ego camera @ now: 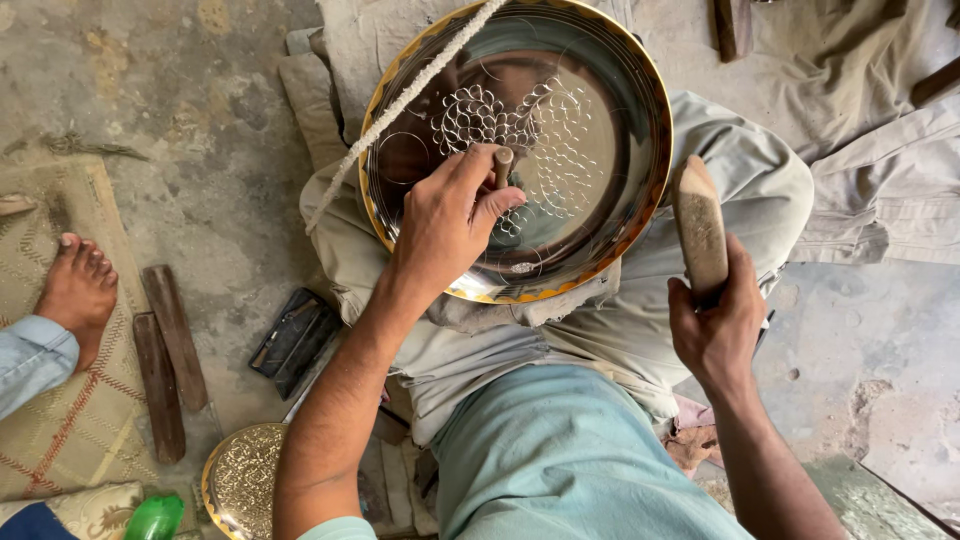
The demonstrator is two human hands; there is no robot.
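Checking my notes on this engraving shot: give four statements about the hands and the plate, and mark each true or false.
1. The left hand holds a short punch against the shiny round plate. True.
2. The right hand grips a wooden mallet raised beside the plate. True.
3. The plate lies flat on the floor. False: it rests tilted on the person's lap.
4. The plate's surface is still plain. False: a pattern of small circles already covers part of it.
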